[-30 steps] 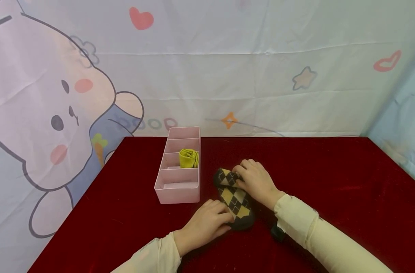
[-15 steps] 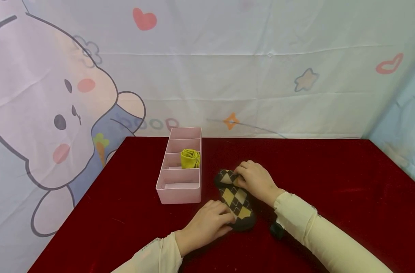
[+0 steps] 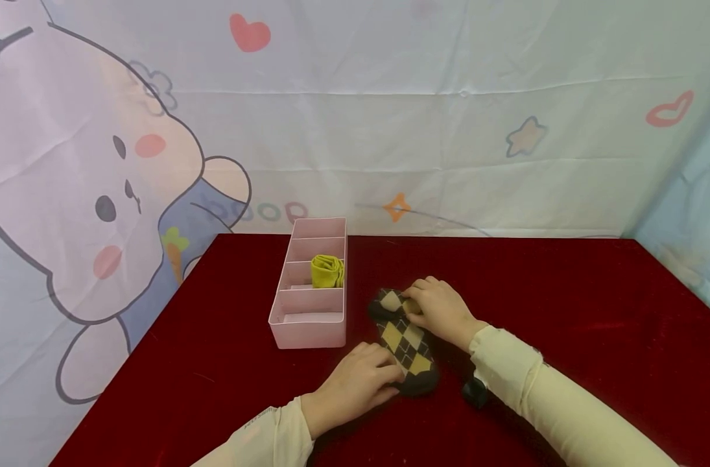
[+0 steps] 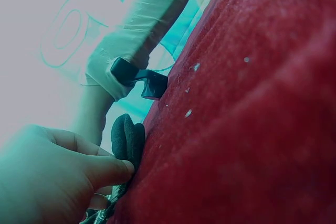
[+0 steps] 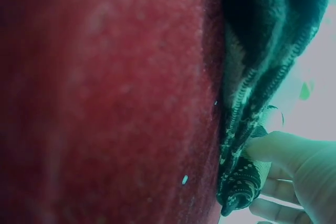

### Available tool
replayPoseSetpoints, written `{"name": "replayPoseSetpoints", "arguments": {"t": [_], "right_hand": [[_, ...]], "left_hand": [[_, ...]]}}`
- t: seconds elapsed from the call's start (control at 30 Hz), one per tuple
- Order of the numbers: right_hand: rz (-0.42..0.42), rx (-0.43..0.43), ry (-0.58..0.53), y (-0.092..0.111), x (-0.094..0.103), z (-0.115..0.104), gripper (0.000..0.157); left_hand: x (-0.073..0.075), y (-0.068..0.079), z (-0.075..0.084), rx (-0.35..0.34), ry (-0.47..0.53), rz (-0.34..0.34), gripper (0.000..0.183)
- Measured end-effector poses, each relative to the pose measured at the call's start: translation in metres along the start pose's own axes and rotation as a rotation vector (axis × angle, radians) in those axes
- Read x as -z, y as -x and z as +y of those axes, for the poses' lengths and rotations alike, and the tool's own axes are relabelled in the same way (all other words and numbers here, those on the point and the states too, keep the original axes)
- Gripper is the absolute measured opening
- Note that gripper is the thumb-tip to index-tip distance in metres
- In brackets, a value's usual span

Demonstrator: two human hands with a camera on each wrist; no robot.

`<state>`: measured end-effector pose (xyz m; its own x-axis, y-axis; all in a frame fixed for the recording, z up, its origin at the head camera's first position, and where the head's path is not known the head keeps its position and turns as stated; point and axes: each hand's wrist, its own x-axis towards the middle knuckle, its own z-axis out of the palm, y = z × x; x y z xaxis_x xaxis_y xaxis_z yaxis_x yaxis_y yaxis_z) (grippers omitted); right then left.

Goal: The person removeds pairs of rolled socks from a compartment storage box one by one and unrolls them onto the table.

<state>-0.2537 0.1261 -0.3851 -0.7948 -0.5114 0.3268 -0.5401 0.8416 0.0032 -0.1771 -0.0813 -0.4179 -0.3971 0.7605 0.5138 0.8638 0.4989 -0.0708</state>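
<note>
A pair of black, yellow and beige argyle socks (image 3: 410,344) lies on the red cloth, the far end rolled over on itself. My right hand (image 3: 442,308) grips that roll; in the right wrist view its thumb (image 5: 265,148) presses on the coiled end (image 5: 244,190). At the near dark end, my left hand (image 3: 357,383) holds the left edge. Two dark layers (image 4: 126,140) stand up beside its thumb in the left wrist view, pinched against the fingers. Part of the socks is hidden under both hands.
Left of the socks stands a pink box (image 3: 308,335) divided into several compartments. One of them contains a rolled yellow-green cloth item (image 3: 327,271). A black device (image 3: 475,392) sits under the right wrist. A printed curtain (image 3: 355,130) hangs behind the table.
The far end of the socks has turned slightly in my right hand, showing a different part of the diamond pattern. My left hand stays in place. The head view has shifted a little.
</note>
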Motion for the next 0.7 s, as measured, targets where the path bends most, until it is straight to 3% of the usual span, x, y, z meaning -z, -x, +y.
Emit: {"name": "replayPoseSetpoints", "arguments": {"t": [0.5, 0.7], "right_hand": [[-0.005, -0.028, 0.073, -0.0064, 0.002, 0.0034, 0.039], [0.054, -0.031, 0.088, -0.0082, 0.0019, 0.0033, 0.034]], "left_hand": [[0.0008, 0.0, 0.0007, 0.004, 0.001, -0.009, 0.017], [0.0017, 0.0003, 0.0002, 0.005, 0.005, -0.015, 0.017]]}}
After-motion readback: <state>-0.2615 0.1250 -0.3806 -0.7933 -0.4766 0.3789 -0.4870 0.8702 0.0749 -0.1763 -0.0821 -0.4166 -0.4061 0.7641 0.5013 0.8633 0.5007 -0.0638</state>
